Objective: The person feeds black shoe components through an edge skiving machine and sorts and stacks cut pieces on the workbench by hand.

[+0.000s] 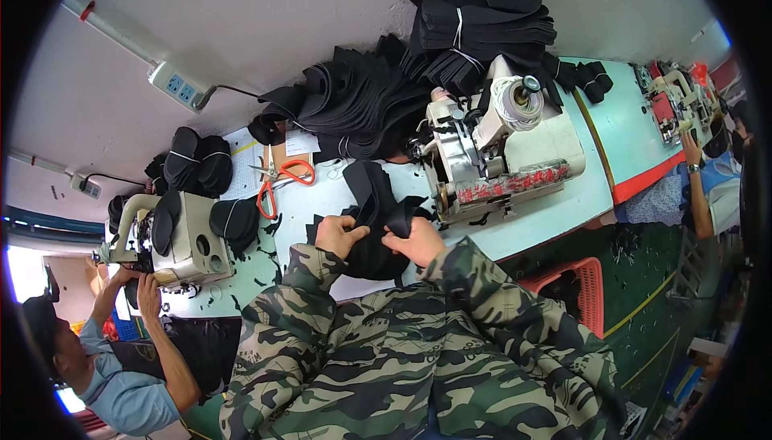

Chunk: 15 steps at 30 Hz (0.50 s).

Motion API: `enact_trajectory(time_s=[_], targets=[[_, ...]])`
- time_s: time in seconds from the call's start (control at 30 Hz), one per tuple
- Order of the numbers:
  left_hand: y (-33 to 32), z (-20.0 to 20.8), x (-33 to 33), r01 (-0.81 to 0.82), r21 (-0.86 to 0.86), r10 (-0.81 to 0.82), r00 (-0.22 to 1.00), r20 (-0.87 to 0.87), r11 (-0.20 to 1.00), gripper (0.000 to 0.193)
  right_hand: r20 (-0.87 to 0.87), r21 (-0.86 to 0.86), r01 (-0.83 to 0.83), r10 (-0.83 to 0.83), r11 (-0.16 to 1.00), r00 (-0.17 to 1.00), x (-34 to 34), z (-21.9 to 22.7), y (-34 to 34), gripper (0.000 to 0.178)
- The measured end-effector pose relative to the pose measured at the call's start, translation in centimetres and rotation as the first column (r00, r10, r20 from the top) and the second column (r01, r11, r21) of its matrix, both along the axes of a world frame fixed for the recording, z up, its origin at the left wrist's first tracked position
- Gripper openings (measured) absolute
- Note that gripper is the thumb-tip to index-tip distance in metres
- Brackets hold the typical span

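Close in front of me, at the near edge of the white table (pixel 310 239), my left hand (pixel 341 236) pinches a black fabric piece (pixel 371 191) between thumb and fingers. My right hand (pixel 416 241), also closed, grips the black fabric on its other side. More black pieces lie bunched beneath both hands; whether they are joined to the held one I cannot tell. Orange-handled scissors (pixel 285 178) lie partly open beyond my left hand. To the right of my hands stands a sewing machine (pixel 498 158) with a cone of white thread (pixel 516 104).
Bundled black pieces (pixel 482 30) and a fanned heap (pixel 354 94) rest against the wall. On the left a co-worker (pixel 121 368) works at another machine (pixel 189 239); another person (pixel 712 191) sits far right. A pink basket (pixel 591 295) stands on the green floor.
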<state>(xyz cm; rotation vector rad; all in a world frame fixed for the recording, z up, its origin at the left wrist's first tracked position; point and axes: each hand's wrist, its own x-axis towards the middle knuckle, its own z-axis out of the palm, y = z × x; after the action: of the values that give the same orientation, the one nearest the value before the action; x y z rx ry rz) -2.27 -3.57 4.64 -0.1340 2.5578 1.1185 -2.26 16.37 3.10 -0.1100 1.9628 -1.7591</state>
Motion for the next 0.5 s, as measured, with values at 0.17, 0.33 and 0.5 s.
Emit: enact_trajectory(time_s=[0.17,0.33,0.5], targets=[[0.5,-2.3,1.1,-0.222,0.462,0.218,0.974,0.063,0.859,0.021,-0.074,0.338,-0.058,0.088,0.939,0.993,-0.7,0.7,-2.4,0.039],[1.2,-2.8,1.5,-0.3,0.51,0.316,0.947,0.058,0.806,0.013,-0.37,0.571,0.134,0.109,0.81,0.923,-0.2,0.2,-2.9,0.039],[0.1,-2.8,1.2,-0.527,0.68,0.447,0.837,0.314,0.51,0.013,-0.121,0.643,-0.099,0.229,0.76,0.966,-1.1,-0.3,-2.7,0.033]])
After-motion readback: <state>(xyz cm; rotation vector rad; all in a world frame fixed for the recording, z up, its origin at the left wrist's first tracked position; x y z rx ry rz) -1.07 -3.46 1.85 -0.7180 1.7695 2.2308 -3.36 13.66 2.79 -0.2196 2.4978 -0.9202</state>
